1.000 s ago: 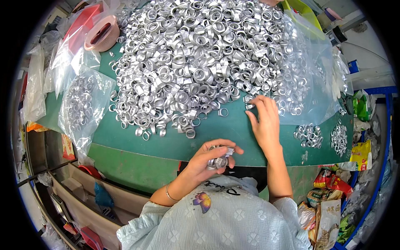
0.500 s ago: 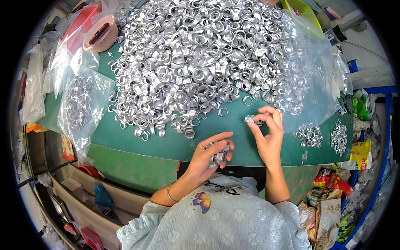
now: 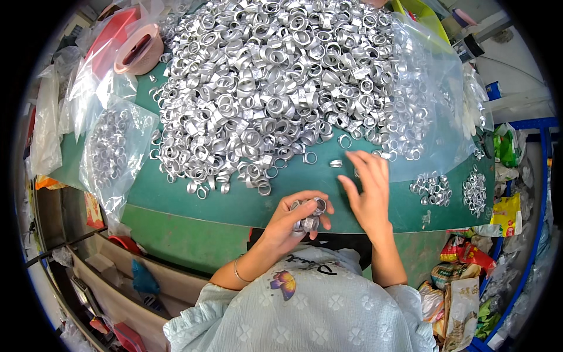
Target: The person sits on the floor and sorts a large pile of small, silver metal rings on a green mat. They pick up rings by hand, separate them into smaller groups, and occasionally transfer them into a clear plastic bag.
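Note:
My left hand [image 3: 293, 217] is curled around several silver-grey metal rings [image 3: 309, 223] just above the table's near edge. To its right, my right hand [image 3: 370, 190] has thumb and fingers apart, with nothing held. One loose ring [image 3: 335, 163] lies on the green table near my right fingertips; something small and silver beside the fingers is partly hidden. Another single ring [image 3: 344, 141] lies farther back. A large heap of similar rings [image 3: 264, 100] covers the middle and far part of the table.
Two small ring piles [image 3: 431, 189] lie at the right. A clear bag of rings [image 3: 110, 146] rests at the left, below a pink basket [image 3: 139, 50]. Clear plastic sheeting [image 3: 434, 111] spreads right of the heap. A drawer [image 3: 141, 270] stands open at lower left.
My right hand has let go of the metal it was pinching and its fingers have spread. A ring now lies on the table beside it. My left hand keeps its hold.

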The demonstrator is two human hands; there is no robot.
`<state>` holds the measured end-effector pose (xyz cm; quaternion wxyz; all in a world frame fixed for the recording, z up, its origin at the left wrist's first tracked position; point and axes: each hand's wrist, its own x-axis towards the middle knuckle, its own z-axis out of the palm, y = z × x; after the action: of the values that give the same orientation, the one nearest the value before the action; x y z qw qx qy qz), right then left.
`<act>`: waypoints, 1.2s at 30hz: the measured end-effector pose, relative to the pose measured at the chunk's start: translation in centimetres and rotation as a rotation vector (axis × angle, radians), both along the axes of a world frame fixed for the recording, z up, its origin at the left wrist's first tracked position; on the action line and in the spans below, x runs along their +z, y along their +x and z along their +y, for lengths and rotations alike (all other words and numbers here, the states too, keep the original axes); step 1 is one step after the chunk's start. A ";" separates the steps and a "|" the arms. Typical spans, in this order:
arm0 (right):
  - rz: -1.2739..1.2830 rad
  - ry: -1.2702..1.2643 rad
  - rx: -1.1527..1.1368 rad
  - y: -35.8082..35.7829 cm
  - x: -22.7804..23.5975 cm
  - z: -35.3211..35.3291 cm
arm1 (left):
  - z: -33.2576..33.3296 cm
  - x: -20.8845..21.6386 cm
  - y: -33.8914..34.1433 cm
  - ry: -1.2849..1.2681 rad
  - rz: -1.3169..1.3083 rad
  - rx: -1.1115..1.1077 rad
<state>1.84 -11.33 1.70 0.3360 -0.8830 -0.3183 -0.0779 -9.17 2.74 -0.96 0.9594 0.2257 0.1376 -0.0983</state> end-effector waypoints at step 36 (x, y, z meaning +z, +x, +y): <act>0.716 0.722 0.231 -4.5 0.1 -1.5 | 0.1 1.1 0.0 -0.071 0.138 -0.115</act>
<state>-2.62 -12.88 1.80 0.7133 -0.6414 -0.2315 0.1620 -9.16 2.82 0.14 0.9477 0.1920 0.1869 -0.1734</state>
